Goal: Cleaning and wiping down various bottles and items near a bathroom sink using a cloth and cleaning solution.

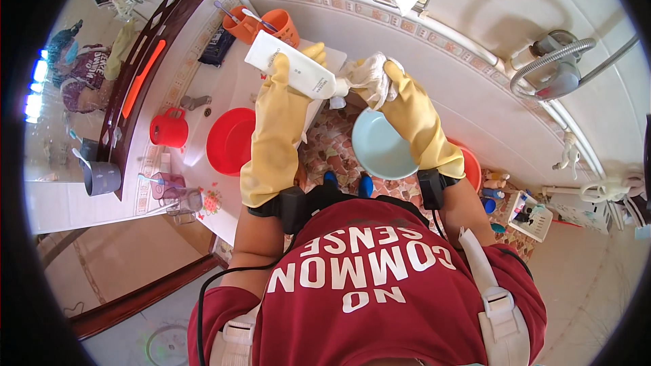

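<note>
Both my hands wear long yellow rubber gloves. My left hand [279, 87] is closed around a white squeeze tube [295, 68], thumb on the near side and fingertips showing beyond it. The tube lies tilted, its narrower capped end pointing right. My right hand [401, 88] grips a crumpled white cloth [369, 80], which touches the tube's capped end. The cloth partly hides that end and my right fingertips. Below the hands, a light blue basin [380, 142] stands on the floor, and a red basin [230, 141] sits on the washstand at left.
Orange cups [279, 26] with toothbrushes stand at the counter's back, near a dark packet [215, 47]. A red mug [169, 127] is by the faucet. At right are a shower hose [553, 68] on the wall and a white basket [530, 217] on the floor.
</note>
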Available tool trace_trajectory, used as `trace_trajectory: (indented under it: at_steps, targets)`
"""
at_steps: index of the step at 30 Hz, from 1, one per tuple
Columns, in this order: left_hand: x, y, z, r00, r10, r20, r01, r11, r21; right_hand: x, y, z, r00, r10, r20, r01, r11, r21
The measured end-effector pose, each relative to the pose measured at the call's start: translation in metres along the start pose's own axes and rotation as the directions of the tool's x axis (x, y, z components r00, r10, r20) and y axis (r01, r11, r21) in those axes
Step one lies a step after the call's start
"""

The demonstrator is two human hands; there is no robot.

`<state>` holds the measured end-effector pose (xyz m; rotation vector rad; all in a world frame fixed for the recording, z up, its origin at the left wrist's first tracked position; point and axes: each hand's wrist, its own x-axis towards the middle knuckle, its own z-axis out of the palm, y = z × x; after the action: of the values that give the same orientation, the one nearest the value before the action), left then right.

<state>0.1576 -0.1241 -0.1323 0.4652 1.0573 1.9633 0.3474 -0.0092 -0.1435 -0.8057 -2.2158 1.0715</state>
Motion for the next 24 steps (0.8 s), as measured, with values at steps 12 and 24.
trace_trajectory:
  at_steps: [12,24]
  targets:
    - [0.003,0.004,-0.002,0.986,-0.007,0.167,-0.014,0.992,0.124,0.004,-0.031,0.041,0.976,0.124,0.177,-0.213,0.406,0.889]
    - [0.023,0.020,-0.018,0.950,-0.135,0.280,0.189,0.966,-0.176,0.020,-0.035,0.051,0.970,-0.117,-0.212,0.214,0.822,0.528]
